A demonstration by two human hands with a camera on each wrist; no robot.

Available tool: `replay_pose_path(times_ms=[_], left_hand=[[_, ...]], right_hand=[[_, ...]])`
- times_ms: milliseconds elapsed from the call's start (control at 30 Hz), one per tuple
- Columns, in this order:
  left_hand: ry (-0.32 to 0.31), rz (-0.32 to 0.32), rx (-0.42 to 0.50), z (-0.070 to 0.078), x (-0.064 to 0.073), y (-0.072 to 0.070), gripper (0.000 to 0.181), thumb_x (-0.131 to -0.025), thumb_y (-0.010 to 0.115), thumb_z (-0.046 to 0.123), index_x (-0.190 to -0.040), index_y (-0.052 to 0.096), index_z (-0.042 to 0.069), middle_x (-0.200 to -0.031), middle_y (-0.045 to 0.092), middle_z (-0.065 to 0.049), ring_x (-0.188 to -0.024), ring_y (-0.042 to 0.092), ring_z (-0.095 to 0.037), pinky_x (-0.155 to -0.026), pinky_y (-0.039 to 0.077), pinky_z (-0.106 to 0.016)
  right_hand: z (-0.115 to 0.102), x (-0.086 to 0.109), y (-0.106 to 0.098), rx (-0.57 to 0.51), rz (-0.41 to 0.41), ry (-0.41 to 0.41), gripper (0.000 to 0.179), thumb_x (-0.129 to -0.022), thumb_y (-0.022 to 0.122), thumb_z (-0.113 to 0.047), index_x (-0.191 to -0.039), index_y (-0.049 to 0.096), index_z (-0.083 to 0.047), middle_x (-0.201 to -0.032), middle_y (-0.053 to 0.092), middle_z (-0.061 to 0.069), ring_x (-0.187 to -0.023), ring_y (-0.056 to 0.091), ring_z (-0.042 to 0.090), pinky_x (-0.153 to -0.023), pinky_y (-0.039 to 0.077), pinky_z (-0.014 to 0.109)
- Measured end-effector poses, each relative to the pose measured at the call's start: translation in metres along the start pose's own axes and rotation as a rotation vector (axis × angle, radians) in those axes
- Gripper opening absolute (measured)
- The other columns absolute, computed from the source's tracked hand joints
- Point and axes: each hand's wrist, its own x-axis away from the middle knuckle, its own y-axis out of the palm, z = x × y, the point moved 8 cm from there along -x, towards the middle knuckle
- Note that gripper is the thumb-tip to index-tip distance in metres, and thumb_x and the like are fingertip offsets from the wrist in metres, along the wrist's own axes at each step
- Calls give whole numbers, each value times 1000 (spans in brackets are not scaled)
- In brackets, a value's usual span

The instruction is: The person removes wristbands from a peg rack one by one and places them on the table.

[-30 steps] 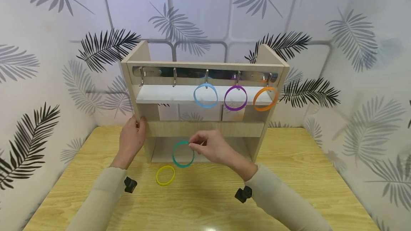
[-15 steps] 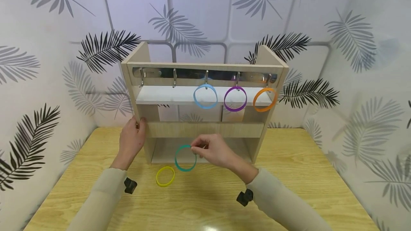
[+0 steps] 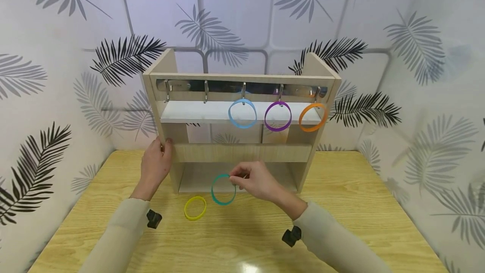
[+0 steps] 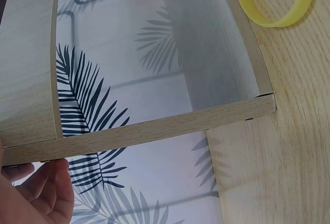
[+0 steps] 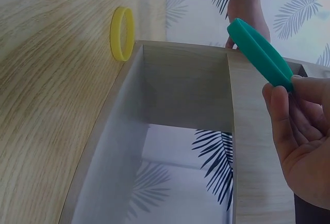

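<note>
Right hand [image 3: 254,179]: thumb and fingers pinched together on the rim of a thin, round, teal band-like ring [image 5: 260,53].
Teal ring: hangs from that pinch, its loop out to the left of the right fingers, in front of the lower bay of a pale wood-grain shelf unit [image 3: 242,153].
Left hand [image 3: 156,162]: fingers curled at the unit's left upright, thumb at its front edge (how firmly, I cannot tell).
Yellow ring: a thin, round, yellow band [image 4: 281,22] lies left of the right fingers and nearer the person, on the light wood-grain surface [image 3: 212,247].
Shiny metal hook rail [image 3: 225,86]: above the right fingers; a light blue ring [image 3: 243,126] hangs over them, a purple ring [image 3: 278,129] and an orange ring [image 3: 311,129] farther right.
Pinch risk: held at one small spot, the teal ring could swivel or drop if the thumb eased or the loop snagged the unit.
Knock risk: a careless lift could bump the hanging rings off.
Unit risk: a bump could shift it, should the left fingers loosen.
</note>
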Motion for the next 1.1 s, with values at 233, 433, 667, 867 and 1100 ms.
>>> replay_pose_path(times_ms=[233,433,667,867,1100], left_hand=[[-8,-2,-3,-2,0,2,44,-102,35,33,-114,55,-4,-96,60,-21,-81,59,-36,-65,46,-49],[-11,-6,5,-2,-1,2,48,-102,33,35,-120,53,-4,-102,60,-23,-86,61,-38,-68,48,-51],[-14,-11,12,-4,-1,3,47,-101,34,35,-118,54,-4,-101,60,-22,-84,61,-38,-67,48,-50],[-11,-3,12,-4,-1,2,46,-101,35,34,-115,54,-4,-99,60,-22,-82,61,-38,-66,47,-50],[0,3,12,-2,0,1,43,-101,35,33,-113,55,-4,-96,60,-22,-81,61,-38,-66,47,-50]], right_hand=[[6,2,0,-9,5,12,5,-89,66,-10,-90,70,-7,-82,67,2,-67,63,15,-61,53,33],[11,3,1,-8,13,23,6,-88,66,-8,-92,69,-5,-83,67,5,-65,61,11,-60,53,32],[-12,11,-4,-9,5,40,7,-88,63,-1,-93,68,2,-86,67,17,-65,61,12,-59,52,26],[9,9,-1,-40,5,39,8,-89,64,-5,-94,68,0,-87,67,16,-69,63,17,-59,52,26],[35,5,2,-71,-1,67,8,-90,65,-9,-94,69,-3,-85,67,5,-76,65,29,-61,53,29]])
